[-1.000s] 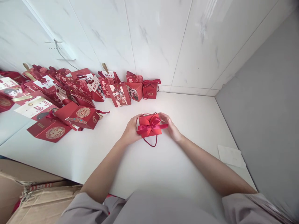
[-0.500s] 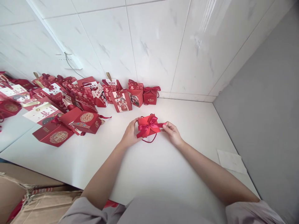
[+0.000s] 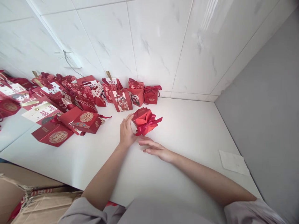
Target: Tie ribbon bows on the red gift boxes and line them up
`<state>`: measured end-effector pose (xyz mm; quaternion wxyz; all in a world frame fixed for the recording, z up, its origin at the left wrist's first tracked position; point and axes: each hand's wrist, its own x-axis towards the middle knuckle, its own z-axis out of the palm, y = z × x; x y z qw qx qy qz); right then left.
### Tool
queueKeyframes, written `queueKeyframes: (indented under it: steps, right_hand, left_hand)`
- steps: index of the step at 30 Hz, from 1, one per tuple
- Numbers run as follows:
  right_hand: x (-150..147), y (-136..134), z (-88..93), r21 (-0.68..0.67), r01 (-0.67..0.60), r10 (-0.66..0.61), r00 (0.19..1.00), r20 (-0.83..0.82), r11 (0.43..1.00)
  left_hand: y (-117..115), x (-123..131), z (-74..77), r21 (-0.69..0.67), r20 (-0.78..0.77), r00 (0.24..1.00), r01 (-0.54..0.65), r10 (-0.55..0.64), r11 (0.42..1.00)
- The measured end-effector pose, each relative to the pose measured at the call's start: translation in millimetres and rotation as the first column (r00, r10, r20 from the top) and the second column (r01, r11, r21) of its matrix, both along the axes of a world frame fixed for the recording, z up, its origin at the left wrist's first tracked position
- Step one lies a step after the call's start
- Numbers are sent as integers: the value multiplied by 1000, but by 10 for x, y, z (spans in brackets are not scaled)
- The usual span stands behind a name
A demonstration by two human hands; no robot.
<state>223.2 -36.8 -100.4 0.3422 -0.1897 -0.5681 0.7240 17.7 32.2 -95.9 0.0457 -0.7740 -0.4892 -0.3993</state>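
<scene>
A small red gift box [image 3: 143,119] tied with a red ribbon bow sits tilted above the white table [image 3: 187,130]. My left hand [image 3: 126,132] grips its left side with the fingers curled around it. My right hand [image 3: 154,148] lies flat on the table just below the box, fingers stretched out and holding nothing.
Several red gift boxes and bags [image 3: 70,99] are piled along the wall at the left and back. A white paper [image 3: 234,162] lies near the grey wall at the right. Cardboard boxes [image 3: 30,199] stand below the table's front edge at the left.
My right hand let go of the ribbon and dropped flat onto the table. My left hand moved the box up and tilted it.
</scene>
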Motion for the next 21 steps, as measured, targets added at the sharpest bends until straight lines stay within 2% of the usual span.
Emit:
queueKeyframes:
  steps: [3, 7, 9, 11, 13, 15, 18, 21]
  right_hand:
    - [-28, 31, 39, -89, -80, 74, 995, -66, 993]
    - [1, 78, 7, -198, -86, 51, 983, -178, 976]
    - [35, 92, -28, -215, -90, 41, 974, -221, 972]
    - [79, 110, -60, -206, -40, -9, 973, -230, 978]
    - [127, 127, -78, -140, 79, -103, 980, -172, 987]
    - [168, 135, -78, 9, 199, -198, 978, -70, 980]
    - [201, 121, -67, 218, 253, -264, 964, 23, 943]
    - [211, 107, -64, 302, 289, -308, 951, 17, 909]
  left_hand:
    - [-18, 13, -4, 18, -47, 998, 31, -30, 999]
    - [-19, 25, -10, -3, -35, 997, 73, -73, 997]
    - [-8, 22, -14, -58, 39, 997, 65, -63, 996]
    - [11, 10, -21, -154, 170, 985, 48, -21, 987]
    - [36, -13, -33, -245, 299, 954, 70, 7, 967]
    - [65, -44, -46, -285, 387, 922, 114, 6, 952]
    - [102, -88, -57, -303, 444, 896, 155, -5, 940]
    - [124, -117, -58, -327, 469, 883, 158, 15, 932]
